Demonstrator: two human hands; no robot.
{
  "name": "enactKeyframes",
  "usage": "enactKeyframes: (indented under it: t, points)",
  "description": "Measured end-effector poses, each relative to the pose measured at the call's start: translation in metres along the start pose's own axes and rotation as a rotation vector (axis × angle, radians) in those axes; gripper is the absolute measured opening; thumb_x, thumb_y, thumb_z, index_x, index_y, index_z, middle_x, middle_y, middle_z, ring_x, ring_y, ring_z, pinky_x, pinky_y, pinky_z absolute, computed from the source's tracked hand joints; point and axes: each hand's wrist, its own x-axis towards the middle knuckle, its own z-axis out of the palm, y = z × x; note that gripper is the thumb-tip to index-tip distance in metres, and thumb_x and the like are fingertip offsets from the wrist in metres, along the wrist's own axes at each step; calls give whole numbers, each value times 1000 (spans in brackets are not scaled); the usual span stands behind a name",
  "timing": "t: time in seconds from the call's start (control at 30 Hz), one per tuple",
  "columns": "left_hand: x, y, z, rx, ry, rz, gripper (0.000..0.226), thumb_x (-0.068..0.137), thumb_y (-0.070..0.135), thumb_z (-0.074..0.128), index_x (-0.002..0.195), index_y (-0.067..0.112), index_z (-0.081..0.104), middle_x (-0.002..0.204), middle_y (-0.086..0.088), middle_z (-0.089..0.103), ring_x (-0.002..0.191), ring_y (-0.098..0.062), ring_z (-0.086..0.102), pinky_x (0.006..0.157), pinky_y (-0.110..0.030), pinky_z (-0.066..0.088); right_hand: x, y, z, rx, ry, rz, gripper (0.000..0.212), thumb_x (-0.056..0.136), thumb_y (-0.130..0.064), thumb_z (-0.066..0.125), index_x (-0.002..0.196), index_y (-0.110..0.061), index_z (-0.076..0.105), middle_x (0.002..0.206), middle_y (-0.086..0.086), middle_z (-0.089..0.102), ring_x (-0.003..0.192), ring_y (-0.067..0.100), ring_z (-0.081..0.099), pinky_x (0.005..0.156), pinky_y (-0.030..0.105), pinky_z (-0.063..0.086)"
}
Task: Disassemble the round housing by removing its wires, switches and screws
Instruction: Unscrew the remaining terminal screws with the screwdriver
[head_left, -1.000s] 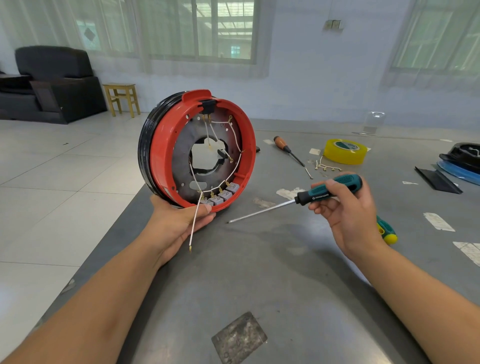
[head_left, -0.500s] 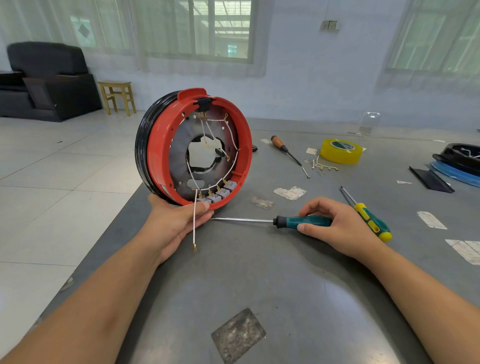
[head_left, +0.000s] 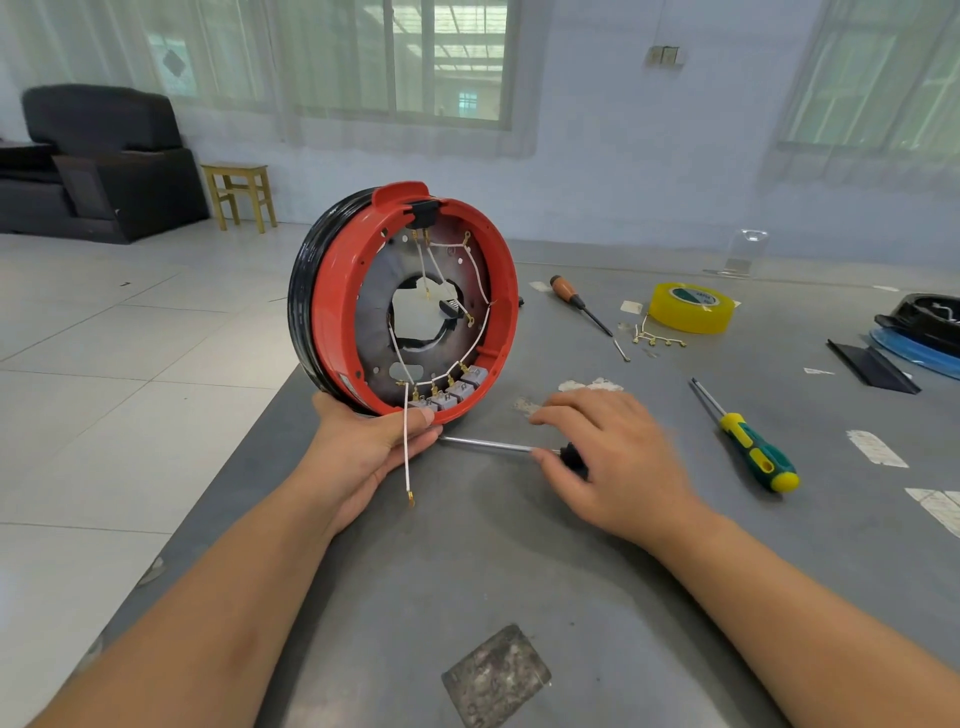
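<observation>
Housing: we see the red and black housing (head_left: 332, 306) held on edge at the table's (head_left: 519, 571) left edge, its open side facing us.
Left hand: our left hand (head_left: 374, 447) cups the housing's lower rim, thumb curled over the red lip.
Wires: white wires (head_left: 467, 332) loop inside; one loose wire (head_left: 407, 452) hangs down across our left palm.
Switches: a row of grey switches (head_left: 452, 391) sits at the inner bottom rim.
Right hand: our right hand (head_left: 613, 457) hovers, blurred, over a screwdriver (head_left: 488, 444) lying on the table, fingers loosely spread and gripping nothing.
Nearby: a yellow-green screwdriver (head_left: 753, 447) to the right, an orange-handled one (head_left: 579, 304) and a tape roll (head_left: 691, 306) farther back.
</observation>
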Motion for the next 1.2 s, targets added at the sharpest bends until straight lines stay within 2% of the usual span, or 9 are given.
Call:
enactKeyframes:
  t: [0.2,0.3,0.47,0.57,0.73,0.87,1.0,1.13,1.2]
  points:
    - [-1,0,0,41,-40,5,75,83,-12,83,143,-3,39,122,-29,73,103,-38,78,81,-41,66,47,-42,34,13,191,-17,24,98,-26,63,119,-20,71,122,2,66,109,24,62,94,38,46]
    - [0,-1,-1,50,-79,28,71,84,-12,82,142,-2,42,115,-27,76,103,-38,79,81,-40,66,70,-49,46,6,201,-38,25,94,-16,70,117,-23,73,125,5,65,110,28,62,92,40,45]
    - [2,-4,-5,83,-135,79,53,87,-8,82,132,0,55,114,-25,76,107,-41,77,88,-45,65,96,-48,54,12,142,-230,41,87,-5,70,118,-30,74,130,4,63,107,26,60,83,38,45]
    - [1,-5,-6,115,-154,85,41,89,-5,81,126,0,62,113,-23,77,107,-39,77,88,-42,65,106,-49,57,-6,146,-312,26,89,-11,69,104,-31,78,127,3,64,105,26,59,81,37,45]
    - [0,-3,-4,92,-149,59,57,89,-7,79,137,1,49,117,-23,76,109,-38,77,89,-42,65,104,-48,58,10,183,-335,12,92,-16,71,91,-26,79,122,3,68,100,27,62,75,42,49]
    - [-3,0,-2,67,-140,34,66,85,-5,84,139,2,47,116,-22,77,106,-37,78,85,-40,65,94,-41,50,61,224,-258,11,96,-16,70,99,-19,80,113,1,73,95,26,67,75,43,54]
    - [0,-1,-1,41,-50,20,79,80,-8,87,141,7,41,130,-26,69,108,-36,77,88,-46,65,79,-27,35,92,237,-152,10,96,-17,72,102,-15,79,101,0,76,89,22,69,79,36,56]
    - [2,-3,-3,13,-14,5,78,81,-11,84,141,12,39,134,-27,65,105,-37,78,84,-43,66,68,2,10,353,302,253,8,94,-19,74,101,-22,78,97,-13,74,85,-7,63,79,8,44]
    - [3,-3,-2,6,-5,7,77,81,-11,85,138,16,39,132,-26,67,104,-37,78,82,-42,66,61,23,2,470,303,512,12,94,-23,74,99,-34,75,90,-24,72,81,-8,64,73,5,44]
